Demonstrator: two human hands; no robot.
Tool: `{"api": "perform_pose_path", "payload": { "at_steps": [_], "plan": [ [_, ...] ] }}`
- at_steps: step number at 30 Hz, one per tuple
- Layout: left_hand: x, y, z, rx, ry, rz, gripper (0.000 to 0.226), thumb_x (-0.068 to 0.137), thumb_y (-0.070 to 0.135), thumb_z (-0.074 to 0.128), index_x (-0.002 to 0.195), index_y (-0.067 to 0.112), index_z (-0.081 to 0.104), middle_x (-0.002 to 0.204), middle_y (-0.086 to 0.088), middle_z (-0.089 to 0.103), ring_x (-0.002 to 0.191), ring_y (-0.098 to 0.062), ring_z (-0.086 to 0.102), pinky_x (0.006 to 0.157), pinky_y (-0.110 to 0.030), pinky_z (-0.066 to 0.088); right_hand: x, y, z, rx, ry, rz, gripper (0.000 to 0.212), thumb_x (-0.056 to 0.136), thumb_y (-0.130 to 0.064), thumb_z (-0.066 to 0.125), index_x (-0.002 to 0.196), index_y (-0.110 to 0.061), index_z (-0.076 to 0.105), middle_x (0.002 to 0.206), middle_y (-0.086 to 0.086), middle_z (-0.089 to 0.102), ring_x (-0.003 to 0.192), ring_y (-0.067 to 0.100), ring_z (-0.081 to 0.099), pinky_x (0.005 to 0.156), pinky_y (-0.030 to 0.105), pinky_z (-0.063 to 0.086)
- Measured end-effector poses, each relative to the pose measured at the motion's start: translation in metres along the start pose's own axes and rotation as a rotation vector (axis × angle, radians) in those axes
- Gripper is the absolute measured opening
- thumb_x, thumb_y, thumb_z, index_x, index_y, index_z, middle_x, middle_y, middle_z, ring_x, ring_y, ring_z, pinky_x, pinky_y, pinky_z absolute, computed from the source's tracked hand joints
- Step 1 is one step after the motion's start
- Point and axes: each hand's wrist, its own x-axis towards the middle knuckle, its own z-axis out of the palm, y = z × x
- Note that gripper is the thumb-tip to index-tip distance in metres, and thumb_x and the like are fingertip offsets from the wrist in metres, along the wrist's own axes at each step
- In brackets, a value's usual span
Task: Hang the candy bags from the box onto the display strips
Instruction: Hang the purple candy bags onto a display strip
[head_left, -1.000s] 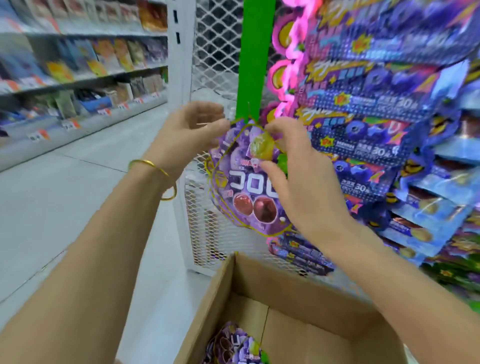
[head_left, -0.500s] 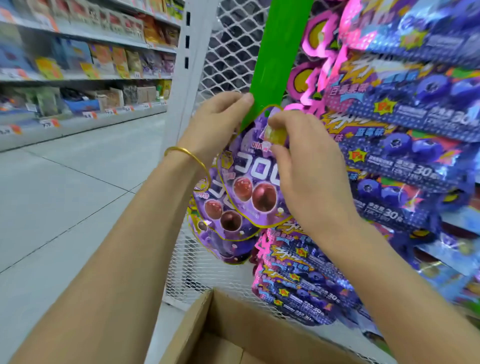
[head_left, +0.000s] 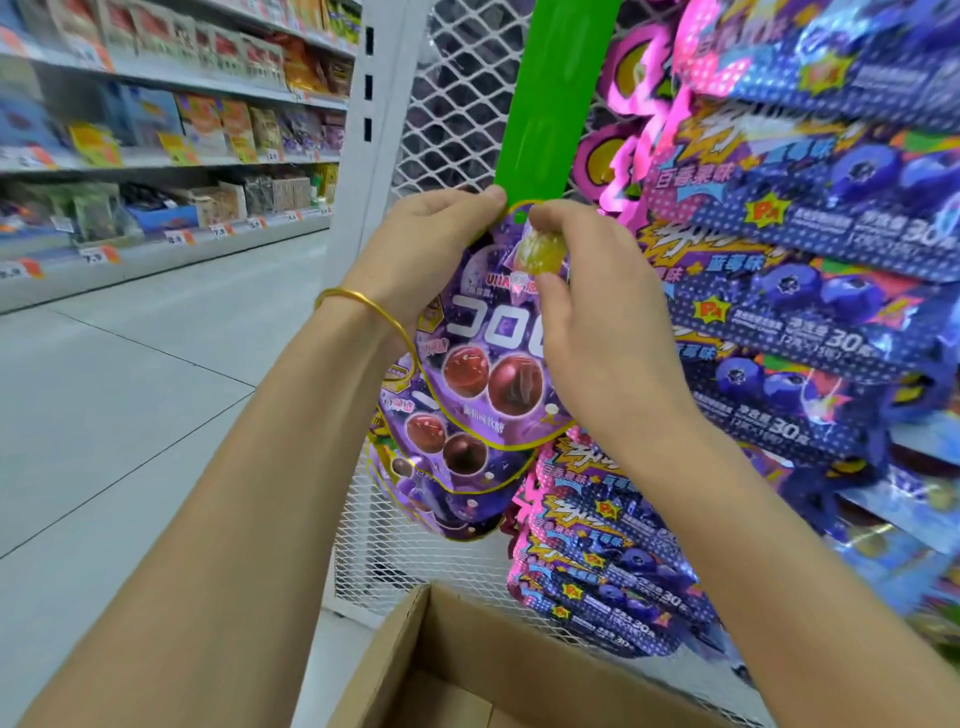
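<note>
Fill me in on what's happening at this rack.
A person is stocking a store display. Both hands hold the top of a purple candy bag against the lower end of a green strip: the left hand pinches its upper left edge, the right hand its upper right. More purple bags already hang beneath it. An open cardboard box sits below, and blue snack packs fill the rack to the right.

I am standing in a shop aisle, where long white shelves (head_left: 171, 171) of packaged goods with orange price tags (head_left: 106, 254) run left of the white wire-mesh end rack (head_left: 457, 104), and purple-blue snack packs (head_left: 810, 291) hang right of it.
</note>
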Motion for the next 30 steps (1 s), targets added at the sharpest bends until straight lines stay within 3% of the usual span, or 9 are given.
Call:
{"api": "perform_pose_path", "payload": {
  "at_steps": [6, 10, 13, 16, 19, 22, 25, 28, 30],
  "plan": [
    [-0.002, 0.0, -0.003, 0.119, -0.01, 0.011, 0.021, 0.091, 0.027, 0.054, 0.082, 0.011, 0.063, 0.079, -0.007, 0.063, 0.068, -0.014, 0.058, 0.068, -0.027, 0.047, -0.005, 0.0, 0.004, -0.009, -0.035, 0.005, 0.045, 0.091, -0.003, 0.044, 0.133, -0.018, 0.041, 0.128, 0.005, 0.048, 0.114, 0.028, 0.049, 0.094, 0.044, 0.04],
    [-0.006, -0.006, -0.014, 0.32, -0.091, 0.086, 0.017, 0.091, 0.019, 0.054, 0.077, 0.02, 0.062, 0.078, -0.002, 0.062, 0.067, -0.008, 0.055, 0.065, -0.019, 0.045, -0.012, 0.006, 0.011, 0.014, -0.076, 0.016, 0.044, 0.09, -0.002, 0.044, 0.131, -0.019, 0.041, 0.127, 0.006, 0.048, 0.114, 0.029, 0.049, 0.093, 0.045, 0.04],
    [-0.008, -0.012, -0.023, 0.378, -0.126, 0.079, 0.009, 0.088, 0.007, 0.058, 0.084, 0.015, 0.06, 0.08, -0.003, 0.061, 0.074, -0.011, 0.056, 0.072, -0.017, 0.047, -0.018, 0.01, 0.017, 0.027, -0.083, 0.024, 0.042, 0.089, -0.001, 0.046, 0.126, -0.018, 0.042, 0.124, 0.006, 0.047, 0.11, 0.029, 0.048, 0.09, 0.047, 0.04],
    [-0.009, -0.016, -0.027, 0.483, -0.098, 0.093, 0.011, 0.085, 0.004, 0.061, 0.093, 0.011, 0.058, 0.077, 0.001, 0.057, 0.071, -0.005, 0.056, 0.068, -0.01, 0.046, -0.025, 0.011, 0.022, 0.025, -0.038, 0.009, 0.035, 0.086, 0.002, 0.048, 0.117, -0.012, 0.046, 0.118, 0.009, 0.045, 0.101, 0.03, 0.047, 0.085, 0.049, 0.041],
    [-0.012, -0.017, -0.027, 0.49, -0.061, 0.123, 0.015, 0.084, 0.0, 0.06, 0.091, 0.013, 0.056, 0.074, 0.006, 0.056, 0.057, 0.01, 0.054, 0.066, -0.006, 0.045, -0.037, 0.01, 0.028, 0.061, 0.011, -0.04, 0.038, 0.086, 0.001, 0.044, 0.123, -0.008, 0.046, 0.13, 0.009, 0.041, 0.116, 0.021, 0.041, 0.098, 0.039, 0.037],
    [-0.017, -0.016, -0.026, 0.548, -0.025, 0.166, 0.016, 0.086, 0.0, 0.059, 0.089, 0.016, 0.055, 0.075, 0.008, 0.056, 0.06, 0.011, 0.053, 0.07, -0.008, 0.044, -0.052, 0.008, 0.036, 0.032, 0.082, -0.038, 0.045, 0.086, 0.0, 0.04, 0.13, -0.006, 0.044, 0.147, 0.01, 0.03, 0.134, 0.023, 0.031, 0.106, 0.025, 0.023],
    [-0.031, -0.018, -0.027, 0.67, -0.004, 0.23, 0.022, 0.086, 0.008, 0.059, 0.108, 0.013, 0.06, 0.096, 0.002, 0.062, 0.075, 0.013, 0.054, 0.082, -0.008, 0.041, -0.068, 0.009, 0.046, -0.014, 0.178, -0.056, 0.043, 0.085, -0.005, 0.033, 0.125, -0.003, 0.049, 0.147, 0.015, 0.034, 0.134, 0.029, 0.032, 0.11, 0.026, 0.02],
    [-0.05, -0.027, -0.036, 0.921, 0.112, 0.243, 0.055, 0.077, 0.033, 0.054, 0.13, 0.021, 0.049, 0.129, -0.007, 0.047, 0.121, -0.014, 0.041, 0.107, -0.026, 0.027, -0.093, 0.01, 0.053, -0.046, 0.235, -0.074, 0.04, 0.084, -0.003, 0.035, 0.121, -0.006, 0.049, 0.143, 0.015, 0.039, 0.133, 0.031, 0.033, 0.112, 0.03, 0.021],
    [-0.074, -0.035, -0.042, 0.908, 0.208, 0.227, 0.056, 0.076, 0.035, 0.052, 0.13, 0.022, 0.049, 0.127, -0.002, 0.043, 0.124, -0.021, 0.039, 0.109, -0.043, 0.03, -0.122, 0.01, 0.06, 0.026, 0.223, -0.086, 0.037, 0.084, 0.0, 0.04, 0.119, -0.007, 0.051, 0.138, 0.013, 0.043, 0.13, 0.029, 0.037, 0.112, 0.032, 0.026]
  ]
}}
